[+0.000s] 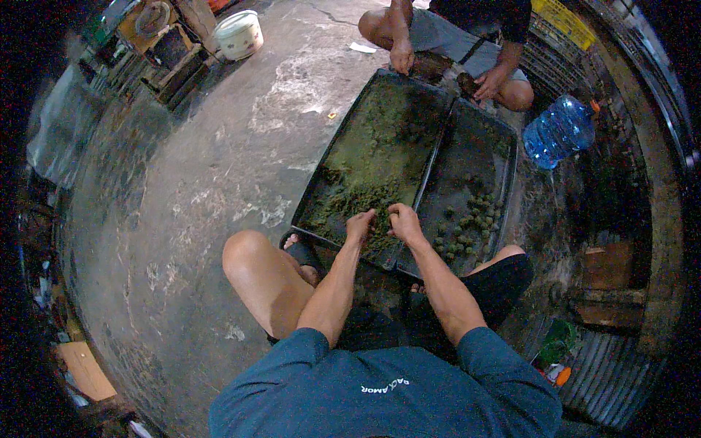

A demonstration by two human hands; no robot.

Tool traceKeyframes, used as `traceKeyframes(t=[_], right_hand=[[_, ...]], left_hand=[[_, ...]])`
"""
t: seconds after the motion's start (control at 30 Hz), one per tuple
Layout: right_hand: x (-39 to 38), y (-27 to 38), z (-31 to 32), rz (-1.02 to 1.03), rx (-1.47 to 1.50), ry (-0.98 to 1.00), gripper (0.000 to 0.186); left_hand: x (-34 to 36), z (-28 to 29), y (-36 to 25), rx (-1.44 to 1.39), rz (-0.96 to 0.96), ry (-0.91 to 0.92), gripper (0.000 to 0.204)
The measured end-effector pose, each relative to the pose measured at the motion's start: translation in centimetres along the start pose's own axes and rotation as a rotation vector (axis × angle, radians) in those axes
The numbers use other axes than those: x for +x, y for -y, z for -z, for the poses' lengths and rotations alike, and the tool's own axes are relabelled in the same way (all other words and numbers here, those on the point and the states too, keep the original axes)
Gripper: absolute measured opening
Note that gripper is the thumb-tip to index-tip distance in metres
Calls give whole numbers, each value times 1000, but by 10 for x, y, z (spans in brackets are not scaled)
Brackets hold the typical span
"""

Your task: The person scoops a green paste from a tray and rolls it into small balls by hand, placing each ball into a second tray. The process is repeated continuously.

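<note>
Two dark rectangular trays lie side by side on the floor in front of me. Loose, crumbly green material (pixel 350 198) is spread over the left tray (pixel 307 191), heaped thickest at its near end. Over that heap, my left hand (pixel 360 225) has its fingers pinched together. Close on its right, near the divide between the trays, my right hand (pixel 403 222) is closed too, fingertips turned toward the left hand. Anything between the fingers is too small to make out. Several rounded greenish lumps (pixel 467 223) are gathered at the near right of the right tray (pixel 456 146).
Another person (pixel 467 36) sits at the trays' far end, hands near their edges. A large blue water bottle (pixel 561 131) lies right of the trays. A white bucket (pixel 239 35) stands at the far left. Corrugated sheet (pixel 613 383) lies at the near right.
</note>
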State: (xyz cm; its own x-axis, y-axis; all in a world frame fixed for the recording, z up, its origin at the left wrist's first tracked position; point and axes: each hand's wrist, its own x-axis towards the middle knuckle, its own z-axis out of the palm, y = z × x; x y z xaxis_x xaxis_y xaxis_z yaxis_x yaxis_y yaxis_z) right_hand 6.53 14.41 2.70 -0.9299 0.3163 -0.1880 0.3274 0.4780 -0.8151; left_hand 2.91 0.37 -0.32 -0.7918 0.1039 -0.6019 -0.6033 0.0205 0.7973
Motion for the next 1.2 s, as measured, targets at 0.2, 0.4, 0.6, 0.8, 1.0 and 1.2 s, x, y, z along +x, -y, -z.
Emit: traceKeyframes(t=[0.2,0.4,0.6,0.8,1.0,1.2], right_hand=[[2,15,9,-60,-34,-108,36],[0,35,11,349,-73,159,32],[-13,38,-5,466,-175,58,15],[-6,40,13,-96,226,20,12],[-3,42,28,-95,-51,-131,52],[8,29,24,-296,651,120,26]], left_hand=[[15,14,2,389,-81,-154,50],[3,-9,-19,159,-54,-57,54],[6,-4,-12,89,-199,0,45],[-4,2,-20,-224,-26,34,36],[-21,7,-41,78,-101,-182,46],[-13,1,-41,-456,-70,228,31]])
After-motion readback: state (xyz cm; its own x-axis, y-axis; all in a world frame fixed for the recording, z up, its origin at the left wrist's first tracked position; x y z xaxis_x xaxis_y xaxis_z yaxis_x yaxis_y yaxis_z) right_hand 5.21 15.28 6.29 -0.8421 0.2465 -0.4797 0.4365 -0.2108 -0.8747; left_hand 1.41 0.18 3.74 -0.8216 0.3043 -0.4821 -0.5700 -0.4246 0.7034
